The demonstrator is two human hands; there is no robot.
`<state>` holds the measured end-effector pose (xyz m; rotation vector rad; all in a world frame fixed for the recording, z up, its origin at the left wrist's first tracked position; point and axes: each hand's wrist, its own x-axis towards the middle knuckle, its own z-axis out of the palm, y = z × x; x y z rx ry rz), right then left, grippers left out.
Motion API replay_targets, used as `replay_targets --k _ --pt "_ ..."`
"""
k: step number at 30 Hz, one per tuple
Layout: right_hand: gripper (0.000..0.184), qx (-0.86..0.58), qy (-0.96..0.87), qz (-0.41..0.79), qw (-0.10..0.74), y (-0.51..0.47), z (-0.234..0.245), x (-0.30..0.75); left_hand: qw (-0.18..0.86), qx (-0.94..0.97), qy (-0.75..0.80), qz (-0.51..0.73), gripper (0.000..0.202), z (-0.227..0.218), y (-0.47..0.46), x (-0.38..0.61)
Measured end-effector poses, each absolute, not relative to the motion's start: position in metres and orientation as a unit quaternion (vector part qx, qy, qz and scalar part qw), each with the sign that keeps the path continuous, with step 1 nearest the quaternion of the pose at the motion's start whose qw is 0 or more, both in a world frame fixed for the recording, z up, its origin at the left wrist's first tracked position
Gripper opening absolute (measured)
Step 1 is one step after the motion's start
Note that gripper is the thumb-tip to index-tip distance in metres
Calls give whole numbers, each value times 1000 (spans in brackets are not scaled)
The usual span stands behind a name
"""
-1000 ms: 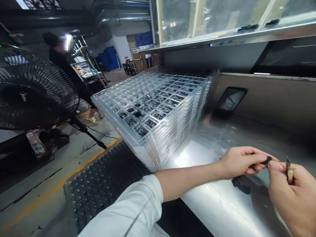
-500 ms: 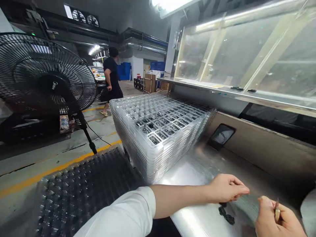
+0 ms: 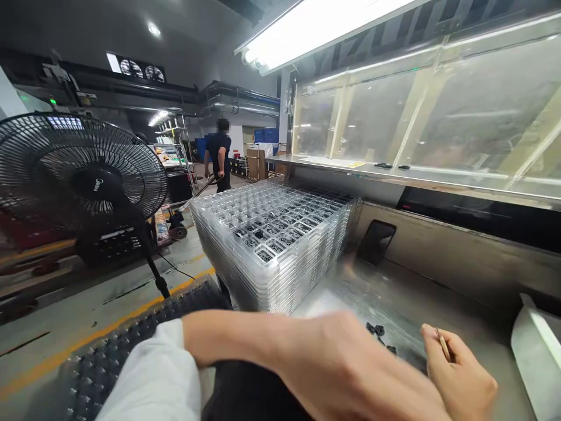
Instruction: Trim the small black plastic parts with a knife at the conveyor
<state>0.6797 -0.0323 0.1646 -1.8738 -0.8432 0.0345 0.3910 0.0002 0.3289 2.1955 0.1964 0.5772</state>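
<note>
Left hand (image 3: 350, 362) has moved the most: 1 s ago it met the right over a small black part, 0.5 s ago it was pinched just beside it. Now it's low and close to the camera, back up, motion-blurred. Fingers hidden, so can't tell if it's open or closed, or holding anything.

Right hand (image 3: 467, 371) still closed on the slim tool (image 3: 444, 345), thumb and index pinched together ahead of it, over the right part of the tabletop (image 3: 403, 298).

Loose black parts (image 3: 376, 330) lie on the tabletop between the tray stack and the right hand, partly hidden behind the left hand. Clear tray stack (image 3: 298, 280) stands at the tabletop's left edge, black parts in the cells of its top tray, same as before.

View has swung: white bin (image 3: 534, 336) now shows clearly at the right. Co-worker (image 3: 219, 146) was beside the fan (image 3: 94, 181) 0.5 s ago, now farther right, behind the stack, one hand on a long handle (image 3: 205, 186).
</note>
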Motion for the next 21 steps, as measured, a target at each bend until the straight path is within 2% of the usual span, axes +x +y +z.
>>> replay_targets --k 4,6,9,11,15,21 --pt "31 -775 -392 28 495 -33 172 672 341 879 66 328 16 385 59 365" --pt "34 -781 -400 27 479 -32 170 673 238 905 125 330 11 405 111 361" --pt "41 -780 -423 21 461 -29 163 676 60 931 263 248 10 422 200 360" --pt "44 -775 -440 17 453 -27 159 678 -13 922 351 161 12 429 252 364" --pt "48 -768 -462 4 443 -25 151 684 -59 898 434 52 20 436 319 384" --pt "47 -759 -476 -7 445 -22 140 698 -66 891 447 35 23 427 364 416"
